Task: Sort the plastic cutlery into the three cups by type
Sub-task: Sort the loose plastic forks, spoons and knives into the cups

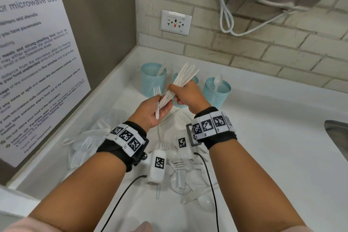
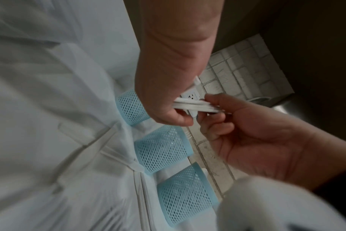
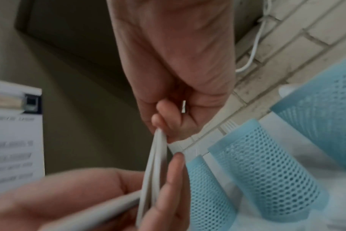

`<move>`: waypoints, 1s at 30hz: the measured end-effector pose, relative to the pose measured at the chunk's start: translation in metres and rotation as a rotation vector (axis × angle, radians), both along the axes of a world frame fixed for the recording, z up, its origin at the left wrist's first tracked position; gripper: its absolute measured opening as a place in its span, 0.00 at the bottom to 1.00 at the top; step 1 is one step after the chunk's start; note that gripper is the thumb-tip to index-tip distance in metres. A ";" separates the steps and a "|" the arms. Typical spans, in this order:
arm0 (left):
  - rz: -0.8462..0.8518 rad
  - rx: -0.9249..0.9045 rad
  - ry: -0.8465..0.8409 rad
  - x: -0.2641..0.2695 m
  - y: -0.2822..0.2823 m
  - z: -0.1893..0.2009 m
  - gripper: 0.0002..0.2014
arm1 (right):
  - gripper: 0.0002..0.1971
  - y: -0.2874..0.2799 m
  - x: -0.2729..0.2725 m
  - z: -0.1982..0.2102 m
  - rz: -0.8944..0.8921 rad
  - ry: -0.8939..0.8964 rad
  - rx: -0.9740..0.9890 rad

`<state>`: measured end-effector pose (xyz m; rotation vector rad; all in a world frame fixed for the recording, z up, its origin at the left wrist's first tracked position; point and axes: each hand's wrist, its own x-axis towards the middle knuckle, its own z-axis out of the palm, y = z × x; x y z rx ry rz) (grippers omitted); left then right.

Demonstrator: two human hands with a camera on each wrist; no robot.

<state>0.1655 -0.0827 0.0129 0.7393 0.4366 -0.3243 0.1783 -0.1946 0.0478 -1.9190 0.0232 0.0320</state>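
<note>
the right hand, in the middle of the head view, is gripping a fanned bundle of white plastic knives, fingers curled round the handles while the blade tips are pointing up and to the right in front of the cups. the left hand, just left of it and lower, is lying palm-up with its fingers curled round the lower ends of the same bundle, and it is also holding a single white plastic fork whose tines are pointing upward. the two hands are touching at the bundle.

three pale blue mesh plastic cups are standing in a row behind the hands: the left cup is holding a white knife, the middle cup is mostly hidden by the right hand, and the right cup is holding a white spoon. in the wrist views the same three cups are showing beside the clasped bundle.

a loose pile of white plastic cutlery is lying on the white countertop in the lower middle of the frame, under the wrists. a printed microwave notice is filling the left side, and a white wall socket is sitting on the pale brick wall at the upper middle.
</note>
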 end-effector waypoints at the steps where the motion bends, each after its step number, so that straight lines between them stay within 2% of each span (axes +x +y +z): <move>1: 0.011 0.038 -0.011 0.002 0.003 0.001 0.13 | 0.08 0.000 0.003 0.003 -0.012 0.042 0.073; 3: 0.037 0.113 -0.030 0.005 0.009 0.006 0.13 | 0.08 0.000 0.011 0.012 -0.048 0.052 0.179; 10: 0.107 0.305 -0.052 0.014 0.040 0.012 0.13 | 0.08 0.011 0.058 0.032 -0.291 -0.210 0.296; 13: 0.090 0.395 -0.085 0.015 0.046 0.012 0.12 | 0.10 0.027 0.074 0.022 -0.301 -0.253 0.212; 17: 0.092 0.421 -0.066 0.015 0.050 0.011 0.11 | 0.09 0.040 0.091 0.005 -0.256 -0.173 0.028; 21: 0.075 0.409 -0.037 0.013 0.053 0.010 0.12 | 0.18 0.043 0.104 -0.012 -0.208 -0.063 -0.158; 23: 0.067 0.405 -0.033 0.012 0.054 0.009 0.11 | 0.14 0.043 0.105 -0.014 -0.169 -0.034 -0.203; 25: 0.058 0.401 -0.027 0.013 0.053 0.008 0.10 | 0.10 0.042 0.103 -0.013 -0.158 -0.058 -0.158; 26: 0.054 0.401 -0.025 0.013 0.052 0.008 0.10 | 0.12 0.041 0.103 -0.012 -0.170 -0.078 -0.113; 28: 0.041 0.412 -0.036 0.013 0.050 0.009 0.11 | 0.27 0.037 0.100 -0.011 -0.231 -0.153 -0.147; 30: -0.006 0.433 -0.083 0.012 0.044 0.011 0.12 | 0.30 0.032 0.092 -0.007 -0.311 -0.268 -0.186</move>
